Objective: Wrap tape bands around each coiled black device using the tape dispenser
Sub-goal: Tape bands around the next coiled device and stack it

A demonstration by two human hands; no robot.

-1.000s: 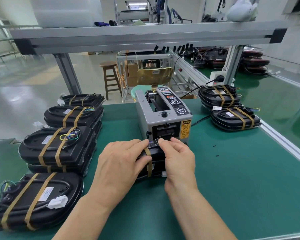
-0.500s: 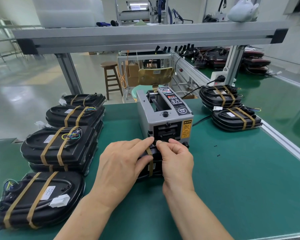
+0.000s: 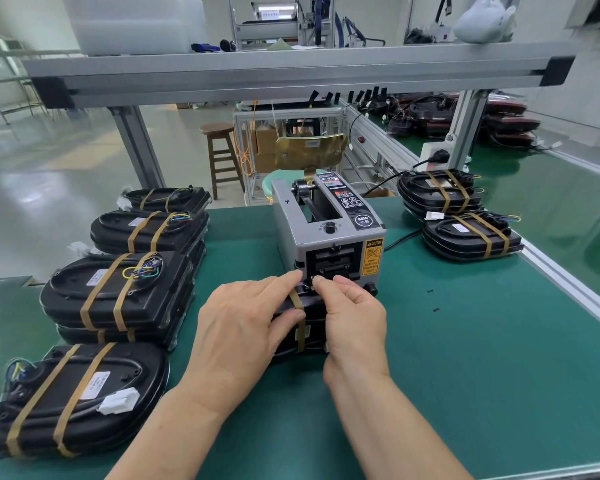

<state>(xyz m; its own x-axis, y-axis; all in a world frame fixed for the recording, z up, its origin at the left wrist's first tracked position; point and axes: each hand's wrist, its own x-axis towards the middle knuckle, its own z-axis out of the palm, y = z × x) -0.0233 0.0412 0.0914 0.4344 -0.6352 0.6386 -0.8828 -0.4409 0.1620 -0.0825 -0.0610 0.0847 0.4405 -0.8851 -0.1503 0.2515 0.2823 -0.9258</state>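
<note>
Taped stacks (image 3: 118, 292) line the left edge of the bench (image 3: 482, 358). The left hand (image 3: 243, 327) lies flat on the black device (image 3: 312, 304), with its thumb pressing the tape band (image 3: 297, 299). The device sits right against the front of the tape dispenser (image 3: 326, 233). The right hand (image 3: 354, 317) curls round the device's right end, and its fingertips pinch something tiny, maybe tape. To the right is open green bench, with two taped devices (image 3: 471, 233) near the far right edge. Both hands have stayed almost where they were before.
</note>
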